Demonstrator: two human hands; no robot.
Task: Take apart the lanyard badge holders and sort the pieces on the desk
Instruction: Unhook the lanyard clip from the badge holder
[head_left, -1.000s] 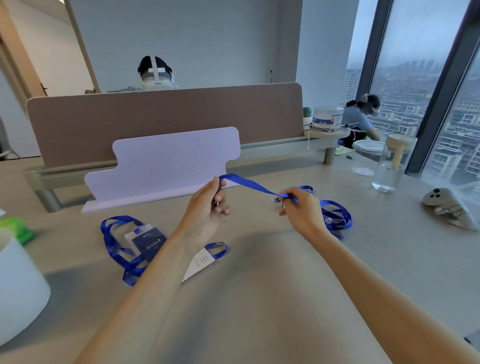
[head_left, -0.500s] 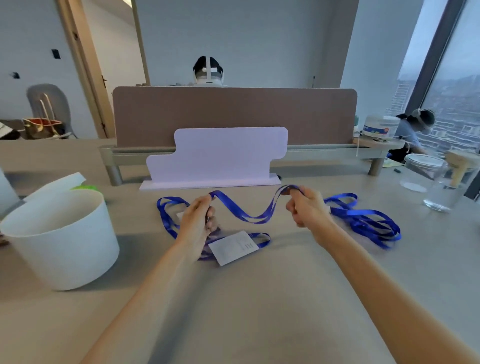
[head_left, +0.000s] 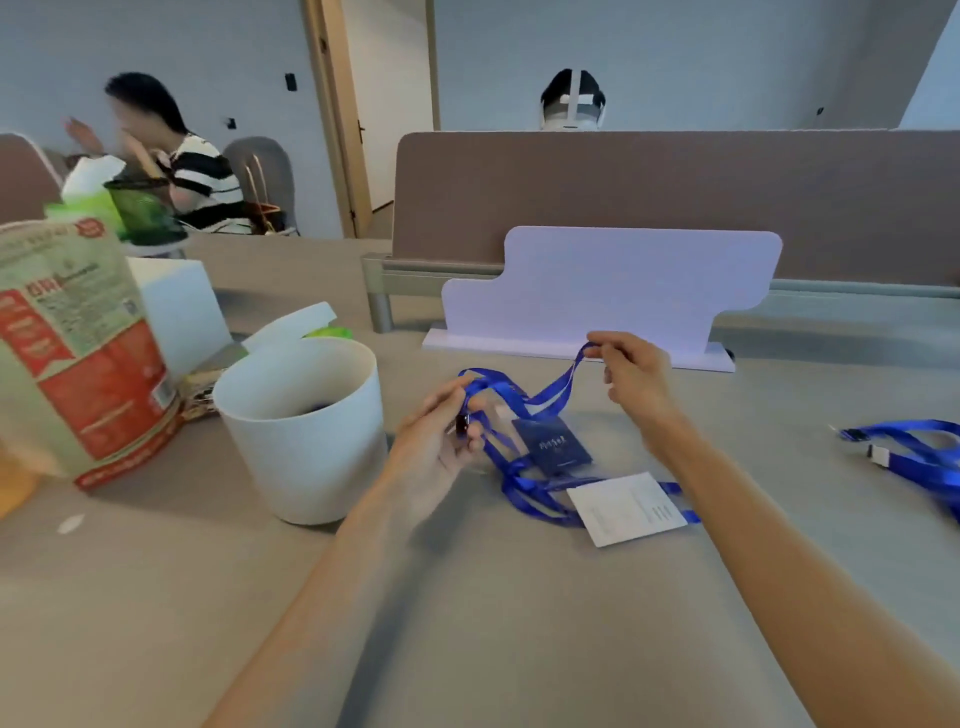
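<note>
My left hand (head_left: 441, 441) pinches the clip end of a blue lanyard strap (head_left: 545, 395) just right of the white bucket. My right hand (head_left: 631, 376) pinches the same strap higher up, and the strap sags between them. Under the strap on the desk lie a dark blue badge card (head_left: 553, 447) and a white card (head_left: 628, 509), tangled with another blue lanyard (head_left: 524, 493). A further blue lanyard (head_left: 914, 452) lies at the far right of the desk.
A white bucket (head_left: 306, 431) stands left of my hands, with a red and green bag (head_left: 78, 343) and a white box (head_left: 182, 312) beyond it. A white stand (head_left: 608, 291) and a brown divider (head_left: 675, 197) close the back. People sit behind.
The view has swung left, bringing the bucket and bag into sight. My hands carried the strap toward the bucket, and it now sags lower between them.
</note>
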